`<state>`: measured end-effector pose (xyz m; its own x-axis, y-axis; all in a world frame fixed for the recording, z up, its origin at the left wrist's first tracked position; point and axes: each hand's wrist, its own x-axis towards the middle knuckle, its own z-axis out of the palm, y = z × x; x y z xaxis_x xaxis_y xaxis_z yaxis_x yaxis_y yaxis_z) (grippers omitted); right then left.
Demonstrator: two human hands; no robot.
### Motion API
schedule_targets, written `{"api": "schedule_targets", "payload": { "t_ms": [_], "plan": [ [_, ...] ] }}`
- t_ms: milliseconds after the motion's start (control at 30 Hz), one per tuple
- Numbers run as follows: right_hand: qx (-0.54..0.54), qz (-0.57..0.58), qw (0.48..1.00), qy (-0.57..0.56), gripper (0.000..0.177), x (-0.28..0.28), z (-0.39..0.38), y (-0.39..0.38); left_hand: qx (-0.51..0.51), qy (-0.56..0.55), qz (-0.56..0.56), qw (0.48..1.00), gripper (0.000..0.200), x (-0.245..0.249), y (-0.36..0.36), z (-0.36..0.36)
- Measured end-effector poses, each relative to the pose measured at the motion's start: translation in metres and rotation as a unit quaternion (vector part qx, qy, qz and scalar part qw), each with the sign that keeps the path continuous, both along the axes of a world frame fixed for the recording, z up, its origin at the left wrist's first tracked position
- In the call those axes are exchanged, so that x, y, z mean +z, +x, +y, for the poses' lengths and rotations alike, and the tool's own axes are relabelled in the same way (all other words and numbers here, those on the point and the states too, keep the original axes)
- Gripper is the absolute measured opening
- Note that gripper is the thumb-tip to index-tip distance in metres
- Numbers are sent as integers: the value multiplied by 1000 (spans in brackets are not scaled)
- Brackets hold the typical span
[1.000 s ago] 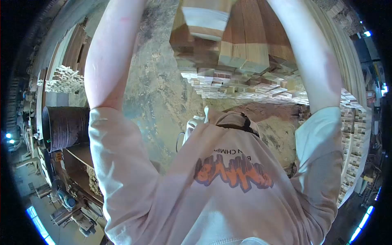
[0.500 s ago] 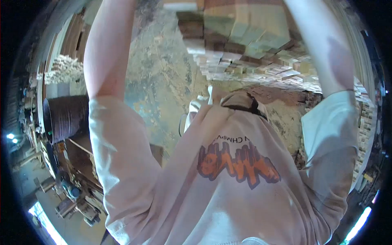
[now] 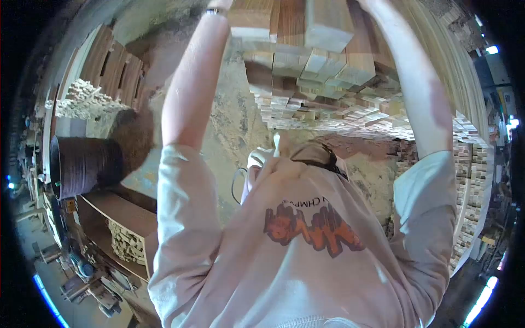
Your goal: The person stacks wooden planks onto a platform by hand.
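Note:
Both my arms reach up to the top edge of the view. My left hand [image 3: 220,4], with a band at its wrist, is mostly cut off beside the left side of some wooden beams [image 3: 250,23]. Just the base of my right hand [image 3: 371,3] shows, near the right side of a pale beam [image 3: 328,26] that sticks out towards me. The fingers of both hands are out of frame, so their grip is hidden. Below these beams lies a large stack of wood pieces [image 3: 339,104] with their cut ends showing.
On the left are a dark drum [image 3: 87,164], a wooden box [image 3: 115,205] holding small wood pieces, and more stacked boards [image 3: 109,68]. Long boards [image 3: 437,49] run along the right. Machinery [image 3: 90,284] stands at the lower left.
My left arm has moved right in the view, and its wrist band now shows. My right forearm has shifted slightly left. More of the beams, drum and box is visible.

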<state>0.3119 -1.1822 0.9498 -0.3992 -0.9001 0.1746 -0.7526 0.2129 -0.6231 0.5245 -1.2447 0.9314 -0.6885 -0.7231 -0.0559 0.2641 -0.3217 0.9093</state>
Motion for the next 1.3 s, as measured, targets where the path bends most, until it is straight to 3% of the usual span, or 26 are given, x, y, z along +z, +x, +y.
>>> {"api": "schedule_targets", "payload": {
  "t_ms": [67, 267, 300, 333, 367, 400, 433, 467, 633, 767, 833, 900, 967, 1000, 1067, 1100, 1133, 1167, 1233, 1300],
  "plan": [
    [9, 33, 998, 61, 64, 9, -1, 12, -3, 6, 12, 1000, 48, -2, 0, 0],
    [-22, 37, 999, 4, 70, -5, -8, 34, 5, 50, 59, 997, 45, 1, -1, 11],
    [104, -21, 993, 49, 73, 22, 25, 47, 24, 68, 57, 996, 43, 4, 0, 15],
    [134, 2, 990, -36, 92, 14, 54, 60, 21, 53, 49, 997, 54, -4, 6, 18],
    [171, -6, 985, 15, 95, 18, 82, 66, 21, 32, 48, 998, 68, -21, 16, 18],
    [237, 74, 969, -2, 101, 21, 108, 75, 88, -216, 6, 972, 81, -42, 31, 26],
    [297, 150, 943, -29, 109, 24, 134, 85, 53, -335, -11, 941, 99, -28, 57, 53],
    [283, 159, 943, -68, 111, 15, 147, 95, 47, -224, 14, 973, 122, -29, 70, 83],
    [195, 171, 959, -116, 114, -19, 141, 105, 143, -220, -73, 962, 108, -125, 101, 102],
    [187, 147, 963, -129, 114, -27, 138, 106, 265, -283, -42, 921, 97, -150, 92, 99],
    [179, 141, 964, -137, 115, -25, 137, 107, 295, -305, -88, 901, 98, -157, 98, 103],
    [172, 123, 970, -121, 114, -27, 134, 113, 347, -280, -82, 891, 97, -172, 104, 100],
    [141, 121, 971, -149, 112, -26, 138, 118, 373, -315, -104, 867, 91, -179, 113, 95],
    [164, 46, 969, -178, 107, -28, 142, 122, 384, -317, -183, 847, 77, -189, 132, 87],
    [250, -138, 933, -220, 92, -26, 168, 118, 420, -446, -201, 764, 76, -97, 86, 126],
    [301, -156, 906, -252, 83, -26, 191, 104, 441, -503, -210, 713, 77, -52, 61, 145],
    [354, -174, 875, -279, 73, -27, 214, 89, 478, -528, -185, 677, 80, -42, 52, 160],
    [397, -100, 857, -313, 64, -30, 239, 68, 507, -545, -142, 652, 75, -33, 28, 173],
    [365, -109, 872, -307, 64, -51, 293, 19, 515, -556, -33, 651, 66, -26, -27, 210],
    [373, -123, 870, -298, 65, -77, 354, -35, 468, -545, 68, 692, 58, -34, -89, 253]
  ]
}}
